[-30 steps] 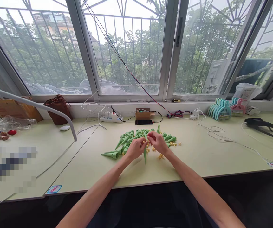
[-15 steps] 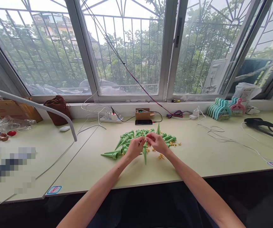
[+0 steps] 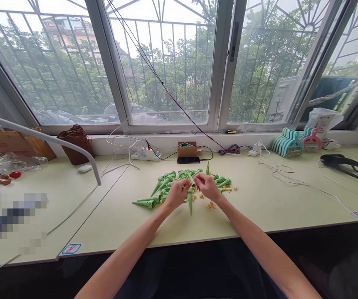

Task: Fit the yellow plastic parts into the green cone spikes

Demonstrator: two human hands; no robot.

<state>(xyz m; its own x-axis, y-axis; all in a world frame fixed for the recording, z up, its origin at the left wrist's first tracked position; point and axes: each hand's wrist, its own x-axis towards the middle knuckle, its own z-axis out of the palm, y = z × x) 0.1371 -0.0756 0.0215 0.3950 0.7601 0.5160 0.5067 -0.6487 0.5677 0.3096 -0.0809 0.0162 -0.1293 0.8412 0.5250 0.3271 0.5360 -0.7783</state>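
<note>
Green spikes [image 3: 190,203] tapered from ribbed, hollow caps [image 3: 151,204], one aimed at the tabletop's [image 3: 272,207] near edge; whether left hand's [image 3: 178,193] or right hand's [image 3: 208,187] bent fingers [image 3: 186,185] gripped anything was unclear.

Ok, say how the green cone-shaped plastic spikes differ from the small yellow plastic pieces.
Size: the green cone-shaped plastic spikes are much longer than the small yellow plastic pieces.
Shape: the spikes taper from a wide cup-like end to a point; the yellow pieces look short and irregular.
Spread: most spikes lie heaped together; the yellow pieces lie scattered among and beside them.
Both lie on the pale table.
</note>
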